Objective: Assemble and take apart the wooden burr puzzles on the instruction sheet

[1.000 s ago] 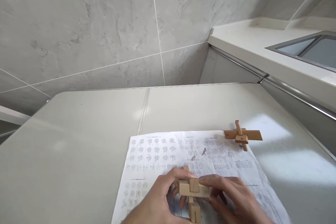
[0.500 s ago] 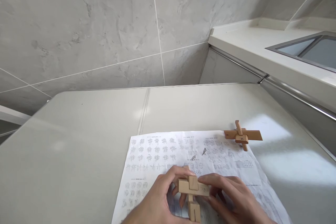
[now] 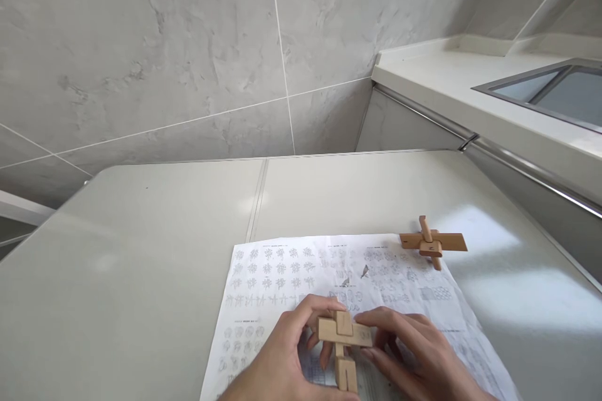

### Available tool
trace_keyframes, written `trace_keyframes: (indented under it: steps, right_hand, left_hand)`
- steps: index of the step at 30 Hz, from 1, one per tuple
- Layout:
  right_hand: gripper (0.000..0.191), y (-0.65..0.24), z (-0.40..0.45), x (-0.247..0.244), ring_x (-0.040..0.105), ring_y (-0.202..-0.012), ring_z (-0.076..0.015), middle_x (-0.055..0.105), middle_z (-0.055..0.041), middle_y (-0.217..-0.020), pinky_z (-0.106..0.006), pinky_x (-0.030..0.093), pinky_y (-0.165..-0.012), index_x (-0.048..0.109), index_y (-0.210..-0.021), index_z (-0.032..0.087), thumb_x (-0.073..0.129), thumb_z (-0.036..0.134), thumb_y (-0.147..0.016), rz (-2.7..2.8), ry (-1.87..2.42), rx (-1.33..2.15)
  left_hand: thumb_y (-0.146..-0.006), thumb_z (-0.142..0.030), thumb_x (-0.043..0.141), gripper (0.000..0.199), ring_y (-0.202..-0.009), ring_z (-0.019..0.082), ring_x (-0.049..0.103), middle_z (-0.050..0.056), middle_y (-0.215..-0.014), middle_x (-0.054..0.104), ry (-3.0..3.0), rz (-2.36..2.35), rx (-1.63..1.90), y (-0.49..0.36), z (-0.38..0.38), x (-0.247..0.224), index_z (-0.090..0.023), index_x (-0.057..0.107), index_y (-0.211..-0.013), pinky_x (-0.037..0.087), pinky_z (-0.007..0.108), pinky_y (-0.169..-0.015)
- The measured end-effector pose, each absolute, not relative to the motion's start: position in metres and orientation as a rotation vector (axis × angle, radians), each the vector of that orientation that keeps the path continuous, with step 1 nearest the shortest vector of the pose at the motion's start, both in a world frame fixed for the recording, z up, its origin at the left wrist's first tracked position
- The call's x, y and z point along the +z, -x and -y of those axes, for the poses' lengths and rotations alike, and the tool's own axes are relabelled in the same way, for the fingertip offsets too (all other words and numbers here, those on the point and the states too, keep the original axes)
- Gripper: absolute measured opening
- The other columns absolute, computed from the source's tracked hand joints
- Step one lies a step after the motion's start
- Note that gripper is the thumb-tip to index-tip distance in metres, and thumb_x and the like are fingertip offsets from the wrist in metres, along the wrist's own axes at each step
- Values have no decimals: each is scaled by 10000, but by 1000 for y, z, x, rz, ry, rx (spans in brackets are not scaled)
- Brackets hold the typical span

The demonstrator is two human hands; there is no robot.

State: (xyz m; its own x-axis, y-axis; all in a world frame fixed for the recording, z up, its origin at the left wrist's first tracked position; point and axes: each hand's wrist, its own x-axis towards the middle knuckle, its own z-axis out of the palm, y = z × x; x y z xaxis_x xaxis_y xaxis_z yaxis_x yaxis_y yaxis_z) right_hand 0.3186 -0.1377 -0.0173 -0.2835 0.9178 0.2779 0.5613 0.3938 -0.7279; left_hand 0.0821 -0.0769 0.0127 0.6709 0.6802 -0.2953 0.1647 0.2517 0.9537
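Observation:
A pale wooden interlocking puzzle [image 3: 345, 333] is held between my hands above the printed sheet, its blocks crossing one another. My left hand [image 3: 294, 351] wraps round its left side, with the index finger behind the top block and the thumb near the lower block. On the other side, my right hand [image 3: 409, 344] pinches the right end of the crosswise block between thumb and fingers. Part of the puzzle's back is hidden by the fingers.
Beneath my hands lies a creased paper sheet [image 3: 277, 313] printed with small puzzle diagrams. A darker wooden cross-shaped puzzle [image 3: 430, 244] rests at its upper right corner. The pale table [image 3: 117, 276] meets a grey tiled wall; a white counter [image 3: 423, 69] runs along the right.
The puzzle has tipped slightly and shifted a little up and left in view. Both hands keep the same hold on it.

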Motion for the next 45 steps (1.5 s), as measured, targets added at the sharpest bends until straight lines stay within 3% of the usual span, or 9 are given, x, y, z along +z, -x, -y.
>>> trace_keyframes:
  steps: [16, 22, 28, 34, 38, 40, 43, 45]
  right_hand:
    - [127, -319, 140, -15, 754, -594, -140, 748, 58, -773, -224, 583, -578, 558, -1239, 284, 529, 300, -1117, 1980, 1269, 688]
    - [179, -320, 141, -16, 754, -599, -145, 744, 64, -783, -225, 594, -577, 532, -1276, 311, 548, 282, -1100, 1976, 1268, 700]
    - [252, -320, 137, -15, 719, -621, -133, 753, 25, -904, -231, 610, -600, 540, -1281, 302, 576, 195, -1056, 1952, 1272, 781]
    - [498, -317, 134, -12, 777, -899, -232, 736, -85, -1175, -340, 671, -726, 560, -1403, 278, 712, 125, -953, 2151, 1199, 638]
    - [645, -313, 138, -20, 761, -917, -257, 693, -126, -1230, -380, 691, -737, 562, -1469, 266, 745, 72, -882, 2231, 1207, 598]
    - [693, -313, 138, -24, 749, -1062, -305, 654, -174, -1359, -439, 697, -838, 542, -1513, 256, 758, 77, -879, 2254, 1228, 549]
    - [709, -313, 135, -29, 597, -1384, -403, 542, -214, -1572, -547, 641, -1017, 516, -1554, 222, 762, 108, -899, 2286, 1206, 429]
    - [692, -314, 133, -31, 474, -1507, -413, 520, -207, -1617, -557, 602, -1087, 496, -1570, 181, 741, 125, -925, 2300, 1169, 393]
  left_hand:
    - [-606, -439, 1044, 798, -808, 165, 563, 13, -1008, 638, -1312, -809, 392, -80, 79, 11, -292, 621, -1267, 470, 272, -720]
    - [-645, -341, 1014, 752, -829, 171, 574, 21, -1046, 644, -1301, -791, 387, -78, 78, 11, -300, 611, -1278, 472, 283, -731]
    - [-746, -403, 969, 711, -911, 198, 590, 30, -1072, 635, -1265, -938, 478, -70, 70, 11, -311, 567, -1325, 500, 326, -820]
    - [-804, -421, 926, 697, -799, 162, 521, -17, -939, 622, -1356, -1044, 539, -67, 67, 8, -330, 529, -1370, 467, 308, -803]
    - [-796, -411, 926, 704, -799, 169, 542, -16, -914, 618, -1377, -1049, 520, -69, 69, 4, -321, 543, -1380, 481, 300, -785]
    - [-791, -406, 925, 705, -810, 177, 557, -17, -905, 604, -1383, -1055, 513, -69, 69, 3, -321, 549, -1381, 489, 299, -781]
    - [-800, -394, 914, 698, -807, 178, 564, -24, -897, 581, -1390, -1064, 503, -70, 69, 1, -334, 546, -1390, 494, 303, -786]
    - [-799, -394, 913, 703, -807, 182, 566, -23, -893, 580, -1388, -1071, 504, -70, 69, 0, -338, 544, -1394, 499, 305, -787]
